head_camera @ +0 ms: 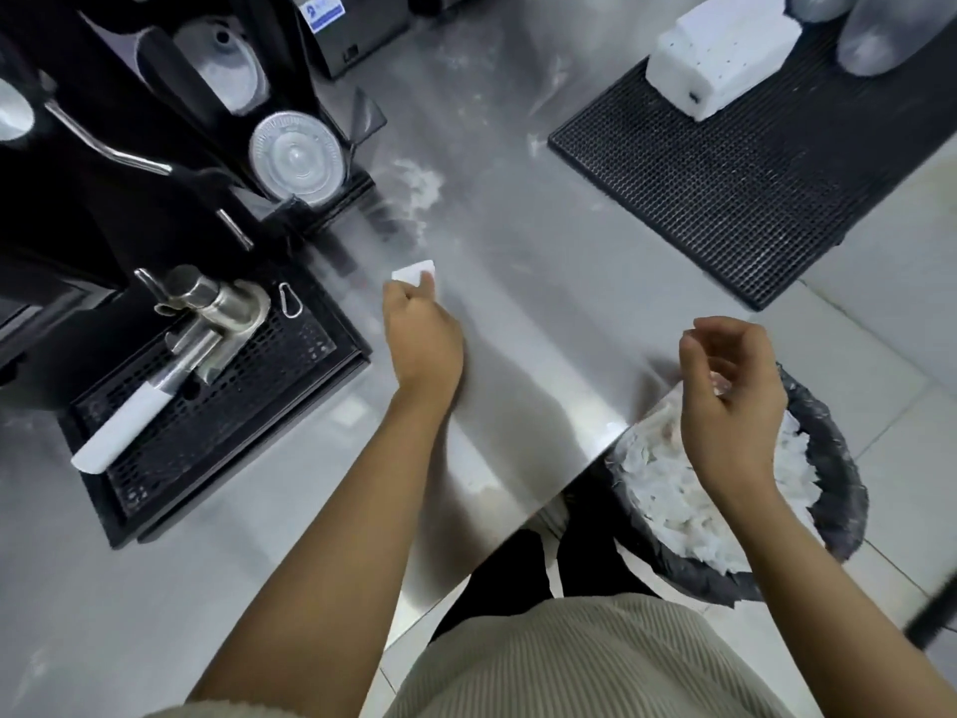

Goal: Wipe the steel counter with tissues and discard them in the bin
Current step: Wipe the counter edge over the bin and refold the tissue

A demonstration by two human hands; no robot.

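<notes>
Frame centre: left hand (422, 331) pinches one tissue (412, 273) on steel counter (518, 323). Lower right: right hand (730, 391) loosely curled over one bin (849, 489) heaped with used tissues (668, 489); whether it grasps anything, cannot tell.

I see open counter (528, 282) between black machine (129, 163) left and rubber mat (725, 199) right; bin (854, 515) sits just off counter's near-right corner, heaped with tissues (673, 489).

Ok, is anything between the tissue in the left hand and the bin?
Nothing visible lies on the steel counter between the tissue, pinched by the left hand, and the bin; only the right hand hangs over the bin's opening.
</notes>
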